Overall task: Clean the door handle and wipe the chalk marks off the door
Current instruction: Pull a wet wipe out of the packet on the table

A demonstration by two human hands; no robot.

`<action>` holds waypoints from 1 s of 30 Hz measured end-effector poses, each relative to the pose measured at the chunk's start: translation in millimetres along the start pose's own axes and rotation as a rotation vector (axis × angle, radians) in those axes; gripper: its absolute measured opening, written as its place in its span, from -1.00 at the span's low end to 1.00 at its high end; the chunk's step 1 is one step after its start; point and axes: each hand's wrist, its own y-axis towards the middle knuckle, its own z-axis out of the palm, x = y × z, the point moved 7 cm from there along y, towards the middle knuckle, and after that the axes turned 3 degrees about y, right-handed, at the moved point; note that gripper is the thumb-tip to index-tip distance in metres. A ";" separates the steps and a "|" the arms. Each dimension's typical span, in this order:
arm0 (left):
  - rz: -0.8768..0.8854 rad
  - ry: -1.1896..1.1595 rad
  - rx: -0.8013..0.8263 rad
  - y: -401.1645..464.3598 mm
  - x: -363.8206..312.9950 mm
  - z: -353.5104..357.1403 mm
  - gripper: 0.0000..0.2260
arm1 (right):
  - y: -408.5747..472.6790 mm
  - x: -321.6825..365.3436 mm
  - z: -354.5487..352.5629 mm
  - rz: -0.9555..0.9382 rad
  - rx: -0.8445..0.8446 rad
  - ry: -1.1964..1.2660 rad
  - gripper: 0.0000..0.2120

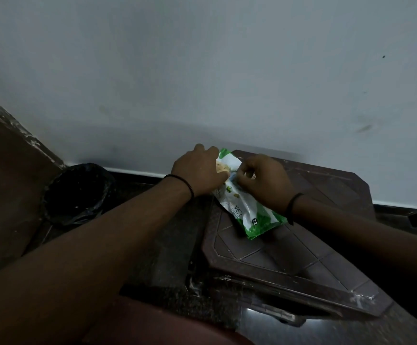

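We judge this as the very start: getting a wipe out before any cleaning of the door handle or chalk marks, neither of which is in view. The pack of wipes point(246, 195) lies on a dark brown stool point(302, 257) under both our hands. Our left hand point(197, 170) grips the far end of the pack, fingers curled over its edge, wrist bent down. Our right hand point(264, 181) pinches at the flap near the pack's middle, thumb and fingertips drawn together. Both forearms reach forward and converge on it. Next, we likely need to peel the flap, draw out one sheet while the left hand steadies the pack. A black-lined bin point(78, 192) sits beyond our left forearm.
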 end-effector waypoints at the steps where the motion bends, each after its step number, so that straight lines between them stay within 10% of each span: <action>1: 0.002 0.000 0.003 -0.4 0.9 -0.3 -0.51 | 1.4 -2.0 -2.6 0.004 -0.007 0.012 -0.87; 9: 0.024 0.001 0.011 -1.7 -0.1 -2.4 -0.52 | 0.0 4.8 4.9 -0.127 0.005 -0.136 -0.87; 18: 0.030 0.017 0.020 -3.4 1.5 -2.5 -0.50 | 6.5 -15.7 -10.5 0.248 -0.059 0.766 -0.86; 30: 0.209 0.038 0.020 -9.0 -18.9 -0.2 -0.42 | 6.1 -19.6 -2.8 0.357 -0.025 0.947 -0.82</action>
